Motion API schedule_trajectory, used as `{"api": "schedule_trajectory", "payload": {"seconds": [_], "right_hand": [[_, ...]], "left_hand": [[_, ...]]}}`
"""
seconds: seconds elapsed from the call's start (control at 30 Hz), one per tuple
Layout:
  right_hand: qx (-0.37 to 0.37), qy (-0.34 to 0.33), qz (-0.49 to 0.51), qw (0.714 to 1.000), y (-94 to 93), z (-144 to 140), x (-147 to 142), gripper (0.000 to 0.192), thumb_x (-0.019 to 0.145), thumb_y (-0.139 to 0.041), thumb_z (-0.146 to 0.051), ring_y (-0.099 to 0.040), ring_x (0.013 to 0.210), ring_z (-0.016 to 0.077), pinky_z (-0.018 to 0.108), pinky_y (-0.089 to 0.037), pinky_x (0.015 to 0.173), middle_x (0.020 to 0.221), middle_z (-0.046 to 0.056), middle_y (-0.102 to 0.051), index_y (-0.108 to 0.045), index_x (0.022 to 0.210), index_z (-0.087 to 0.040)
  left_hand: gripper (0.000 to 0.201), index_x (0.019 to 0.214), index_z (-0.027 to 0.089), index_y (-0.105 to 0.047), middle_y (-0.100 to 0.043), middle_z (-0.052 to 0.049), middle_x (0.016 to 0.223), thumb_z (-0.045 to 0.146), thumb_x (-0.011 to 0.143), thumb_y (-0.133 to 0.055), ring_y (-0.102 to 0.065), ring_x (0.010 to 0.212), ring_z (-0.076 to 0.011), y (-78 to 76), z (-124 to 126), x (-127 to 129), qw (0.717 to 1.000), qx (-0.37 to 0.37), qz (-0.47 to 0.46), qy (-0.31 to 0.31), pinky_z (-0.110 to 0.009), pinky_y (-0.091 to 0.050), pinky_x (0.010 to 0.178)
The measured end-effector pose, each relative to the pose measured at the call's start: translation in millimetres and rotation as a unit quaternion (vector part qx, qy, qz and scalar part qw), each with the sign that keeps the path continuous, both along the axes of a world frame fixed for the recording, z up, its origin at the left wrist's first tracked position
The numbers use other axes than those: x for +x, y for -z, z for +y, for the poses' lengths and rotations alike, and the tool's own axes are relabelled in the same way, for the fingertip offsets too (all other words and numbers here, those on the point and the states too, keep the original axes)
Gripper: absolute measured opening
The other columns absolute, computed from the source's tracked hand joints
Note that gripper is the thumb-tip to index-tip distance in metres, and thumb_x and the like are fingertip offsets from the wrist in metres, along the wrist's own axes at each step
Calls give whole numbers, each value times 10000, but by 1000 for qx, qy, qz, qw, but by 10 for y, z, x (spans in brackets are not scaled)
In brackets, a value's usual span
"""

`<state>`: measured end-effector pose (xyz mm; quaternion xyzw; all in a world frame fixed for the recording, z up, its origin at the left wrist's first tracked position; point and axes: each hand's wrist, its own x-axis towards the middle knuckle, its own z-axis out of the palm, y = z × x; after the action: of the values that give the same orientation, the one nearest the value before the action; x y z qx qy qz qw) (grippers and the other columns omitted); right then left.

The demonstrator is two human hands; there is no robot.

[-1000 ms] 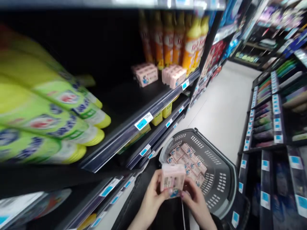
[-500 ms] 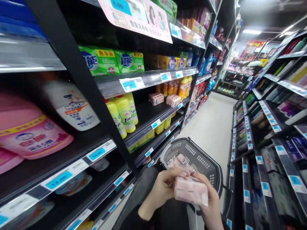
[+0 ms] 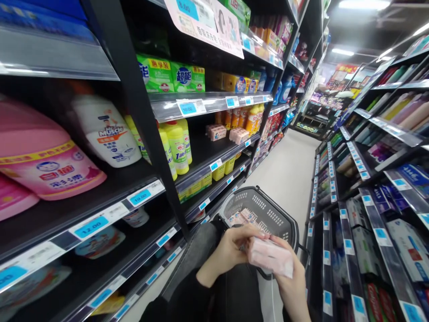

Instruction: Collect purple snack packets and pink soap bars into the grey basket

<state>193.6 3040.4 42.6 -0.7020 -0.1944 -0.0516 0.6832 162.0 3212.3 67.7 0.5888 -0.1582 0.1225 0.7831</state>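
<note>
My left hand (image 3: 231,249) and my right hand (image 3: 292,279) hold a pink, clear-wrapped pack of soap bars (image 3: 271,257) between them, low in the view. The left fingers are closed at the pack's left end and far edge. Along its right side and far edge the right fingers are curled, partly hidden by the pack. Just beyond the hands stands a grey shopping basket (image 3: 273,201) with slotted walls. Similar pink packs (image 3: 243,217) lie inside it, partly covered by my left hand.
On the left, dark shelves carry pink detergent bottles (image 3: 50,165), a white spray bottle (image 3: 109,132), yellow bottles (image 3: 181,150), green soap packs (image 3: 187,77) and more pink packs (image 3: 216,133). Another shelf rack (image 3: 360,188) lines the right. A pale aisle floor (image 3: 283,163) runs ahead between them.
The camera view has shifted, so the basket and right rack appear farther left and higher. The pack has tilted slightly, and both hands still hold it.
</note>
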Motion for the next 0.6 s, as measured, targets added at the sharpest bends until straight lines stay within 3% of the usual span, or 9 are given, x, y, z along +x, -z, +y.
{"api": "schedule_trajectory", "payload": {"seconds": [0.17, 0.4, 0.5, 0.6], "right_hand": [[-11, 1, 1, 1000, 4, -11, -47, 381, 620, -777, -399, -681, 897, 294, 427, -562, 829, 1015, 118, -713, -724, 958, -233], [-38, 4, 1, 999, 9, 20, -85, 361, 665, -736, -364, -663, 937, 268, 364, -545, 827, 1048, 90, -702, -702, 1004, -243], [-151, -3, 4, 988, -67, -3, -102, 247, 657, -730, -382, -662, 759, 236, 305, -541, 703, 833, 58, -721, -735, 850, -227], [-274, -76, 38, 958, -91, -53, -165, 228, 642, -738, -445, -582, 536, 186, 261, -478, 534, 561, 16, -638, -717, 649, -219]], "left_hand": [[329, 1002, 193, -727, -677, -121, 961, 299, 696, -784, -608, 940, -239, 63, 34, -2, 1000, 29, -5, 4, -333, -476, 830], [427, 977, 173, -733, -677, -114, 950, 380, 616, -826, -607, 911, -237, 14, 69, -22, 998, 25, 48, 14, -310, -480, 798], [612, 1058, 184, -705, -682, -74, 948, 417, 517, -869, -605, 879, -216, 2, 142, -17, 992, 0, 112, 51, -274, -466, 781], [693, 1106, 177, -679, -671, -46, 920, 493, 513, -847, -587, 854, -199, 16, 224, 15, 982, 8, 153, 109, -252, -445, 778]]}}
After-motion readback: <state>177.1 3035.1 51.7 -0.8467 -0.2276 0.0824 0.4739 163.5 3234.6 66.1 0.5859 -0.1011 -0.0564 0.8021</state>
